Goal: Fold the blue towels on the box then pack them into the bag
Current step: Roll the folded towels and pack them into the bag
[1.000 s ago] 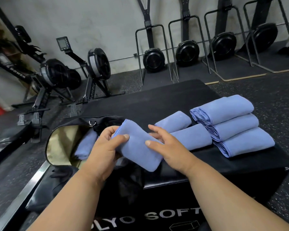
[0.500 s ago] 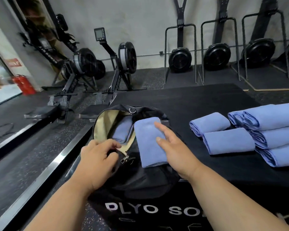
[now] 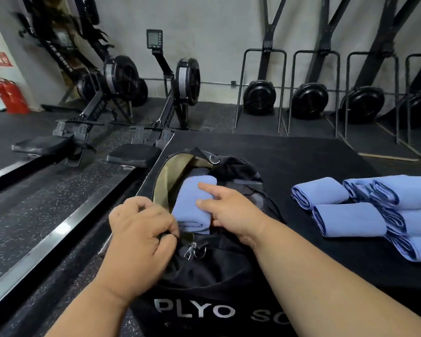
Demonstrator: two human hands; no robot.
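Two hands work at the black bag (image 3: pixel 212 263) in the frame's centre. Left hand (image 3: pixel 141 229) pinches the bag's opening edge, its grip closed on the fabric. Right hand (image 3: pixel 231 210) presses a folded blue towel (image 3: pixel 192 203) into the opening, fingers curled round it. More folded towels (image 3: pixel 365 207) lie at the right on the black box (image 3: pixel 301 161).

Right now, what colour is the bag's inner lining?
Tan, an olive-khaki shade, inside the black bag; the lining shows best in the head view.
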